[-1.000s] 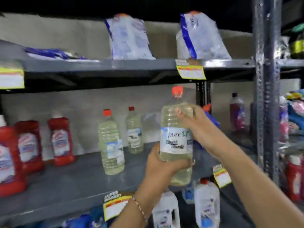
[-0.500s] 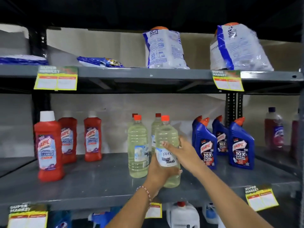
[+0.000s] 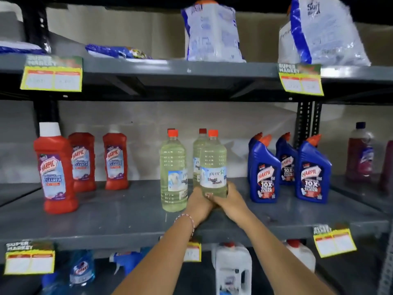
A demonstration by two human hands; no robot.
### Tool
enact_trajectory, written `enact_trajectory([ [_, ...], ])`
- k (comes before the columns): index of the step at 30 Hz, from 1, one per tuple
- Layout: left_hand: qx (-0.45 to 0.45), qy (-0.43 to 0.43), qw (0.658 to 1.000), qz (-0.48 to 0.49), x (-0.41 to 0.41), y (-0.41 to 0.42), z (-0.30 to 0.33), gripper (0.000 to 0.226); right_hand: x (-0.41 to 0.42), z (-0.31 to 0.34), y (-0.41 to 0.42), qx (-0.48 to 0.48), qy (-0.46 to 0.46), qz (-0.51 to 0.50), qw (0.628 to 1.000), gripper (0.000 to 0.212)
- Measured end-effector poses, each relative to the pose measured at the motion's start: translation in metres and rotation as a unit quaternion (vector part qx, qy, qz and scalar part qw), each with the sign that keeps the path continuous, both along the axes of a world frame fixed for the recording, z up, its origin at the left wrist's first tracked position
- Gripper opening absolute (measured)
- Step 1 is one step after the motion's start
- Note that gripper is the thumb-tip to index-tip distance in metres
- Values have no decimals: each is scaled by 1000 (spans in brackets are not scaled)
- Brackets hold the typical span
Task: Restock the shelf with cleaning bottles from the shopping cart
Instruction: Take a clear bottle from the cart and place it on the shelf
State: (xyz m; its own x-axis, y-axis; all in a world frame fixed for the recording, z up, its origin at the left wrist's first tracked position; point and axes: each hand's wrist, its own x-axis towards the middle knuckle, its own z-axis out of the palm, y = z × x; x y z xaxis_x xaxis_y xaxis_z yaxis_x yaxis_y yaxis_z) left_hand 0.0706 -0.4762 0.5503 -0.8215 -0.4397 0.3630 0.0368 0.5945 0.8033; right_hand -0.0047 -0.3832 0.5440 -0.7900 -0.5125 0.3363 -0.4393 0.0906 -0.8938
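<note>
- Bottle [image 3: 213,165] holds pale yellow liquid, stands upright on shelf [image 3: 127,213], red cap up, beside two like bottles [image 3: 173,171].
- Left hand [image 3: 198,204] and right hand [image 3: 228,202] wrap closed around its base.

Middle shelf [image 3: 119,222], counted from 9 o'clock to 3 o'clock: three red Harpic bathroom cleaner bottles [image 3: 55,169]; four clear bleach bottles [image 3: 173,173] with orange-red caps, two in front and two behind, the rear-left one showing only its cap; four blue Harpic toilet cleaner bottles [image 3: 312,173]; two dark red bottles [image 3: 360,156] at 3 o'clock, the second cut off by the frame edge.

Top shelf, toward 12 and 1 o'clock: two upright detergent bags [image 3: 212,33], plus two flat packets [image 3: 119,52] toward 10 o'clock.

Five yellow price tags [image 3: 52,76] in full view, a sixth half hidden behind a forearm.

Bottom shelf: two white jugs [image 3: 232,271], several blue bottles, too blurred to count.
</note>
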Motion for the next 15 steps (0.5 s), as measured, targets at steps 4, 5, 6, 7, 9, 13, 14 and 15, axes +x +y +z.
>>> enact_trajectory([
  [4,46,53,997,24,11,13,-4,20,11,4,22,-31,-45,28,998,48],
  [5,76,91,992,38,19,22,-6,24,16,4,36,-49,-58,29,997,52],
  [6,97,136,985,53,26,33,-10,31,23,3,54,-74,-65,20,995,57],
  [7,116,187,974,57,36,49,-15,41,31,-1,75,-108,-67,3,992,58],
  [9,179,275,945,4,56,90,-31,48,45,-23,125,-176,-65,-37,981,48],
  [13,233,211,933,-176,57,192,-98,38,71,-111,239,-208,-127,-157,957,32],
  [14,250,136,933,-221,49,221,-126,38,75,-141,271,-206,-153,-199,946,30],
  [15,265,43,925,-268,40,250,-157,38,76,-177,304,-193,-186,-247,931,28],
])
